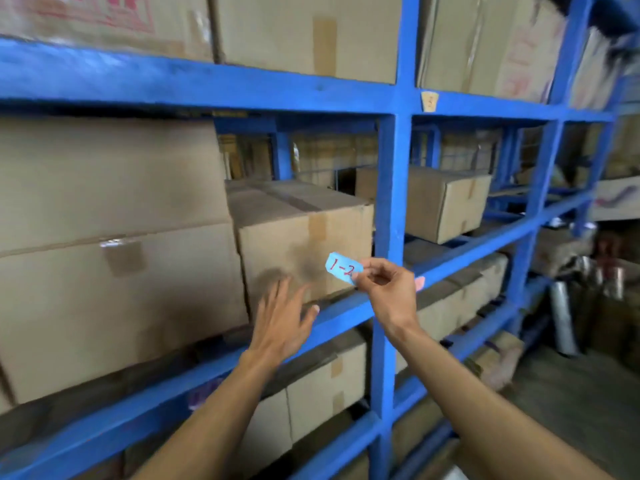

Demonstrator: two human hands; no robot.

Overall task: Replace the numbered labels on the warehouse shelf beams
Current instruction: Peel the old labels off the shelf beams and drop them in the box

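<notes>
Setting: blue metal warehouse shelving (391, 209) packed with brown cardboard boxes, seen from a head-worn camera looking forward and slightly down.
Right hand: right hand (388, 289), toward 5 o'clock from the centre of the view, pinches a small light-blue label (343, 267) between thumb and fingertips.
Label in hand: blue label carries red handwriting that reads "1-2"; it sticks out at 10 o'clock from the fingers and is held in front of a box face, just above the sloping shelf beam (346, 311).
Left hand: left hand (282, 317), at 8 o'clock from the right hand, is spread with fingers straight and holds nothing; its fingertips lie over the lower front of the medium box (304, 237) and the beam edge, though contact cannot be told because of motion blur.
Other labels: a tan label (429, 101) sits on the upper beam (207, 84) at 1 o'clock from the centre of the view, its marking too faint to read; a small pink label edge (419, 283) shows just behind the right hand at 3 o'clock from it.
Boxes: a large box (114, 251) fills the bay at 9 o'clock; a smaller box (443, 202) stands in the next bay at 2 o'clock from the right hand.
Floor: grey floor (571, 393) with silvery rolls (564, 317) at 4 o'clock.
</notes>
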